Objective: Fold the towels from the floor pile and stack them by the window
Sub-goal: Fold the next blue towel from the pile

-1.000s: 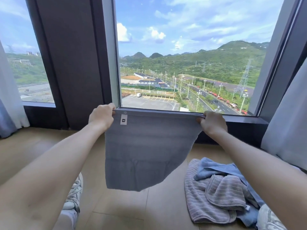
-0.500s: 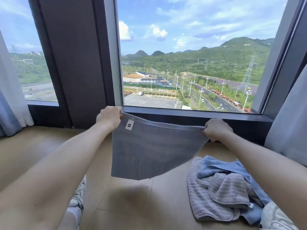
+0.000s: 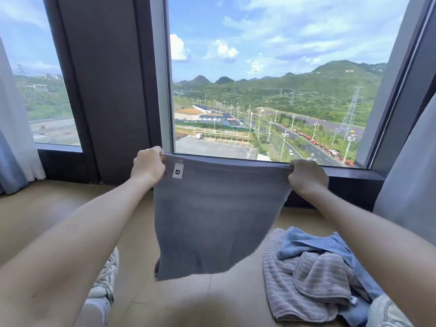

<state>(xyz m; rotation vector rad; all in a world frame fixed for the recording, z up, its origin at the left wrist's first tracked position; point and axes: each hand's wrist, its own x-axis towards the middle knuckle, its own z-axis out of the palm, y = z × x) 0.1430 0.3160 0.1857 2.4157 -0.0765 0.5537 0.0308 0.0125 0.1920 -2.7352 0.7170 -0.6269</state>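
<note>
Towel (image 3: 219, 215) hangs between both hands' fingers (image 3: 154, 159)

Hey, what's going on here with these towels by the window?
A person holds a grey towel up in front of the window, the left hand and the right hand each gripping a top corner, so it hangs clear of the floor. A crumpled pile of striped and blue towels lies on the floor to the right. No folded stack is in view yet.

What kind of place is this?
Likely a high-floor room, perhaps a hotel or flat: the big window looks down on a road and hills, curtains hang beside it, and towels lie on the wood floor.
</note>
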